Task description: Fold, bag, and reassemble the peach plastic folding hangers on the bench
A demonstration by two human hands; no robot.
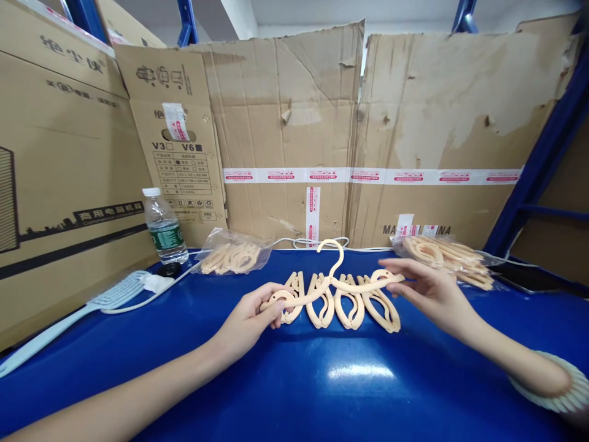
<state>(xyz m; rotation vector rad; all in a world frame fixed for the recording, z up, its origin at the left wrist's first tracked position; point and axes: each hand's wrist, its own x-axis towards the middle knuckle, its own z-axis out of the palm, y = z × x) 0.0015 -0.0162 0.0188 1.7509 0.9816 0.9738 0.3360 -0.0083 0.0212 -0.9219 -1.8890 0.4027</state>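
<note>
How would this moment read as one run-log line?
left hand: holds one end of unfolded hanger | right hand: holds other end | blue table: four folded hangers in a row | back: two clear bags

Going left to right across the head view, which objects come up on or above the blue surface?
Light blue hairbrush, water bottle, left bag of beige pieces, hooked hanger, right bag of beige pieces, dark flat device.
</note>
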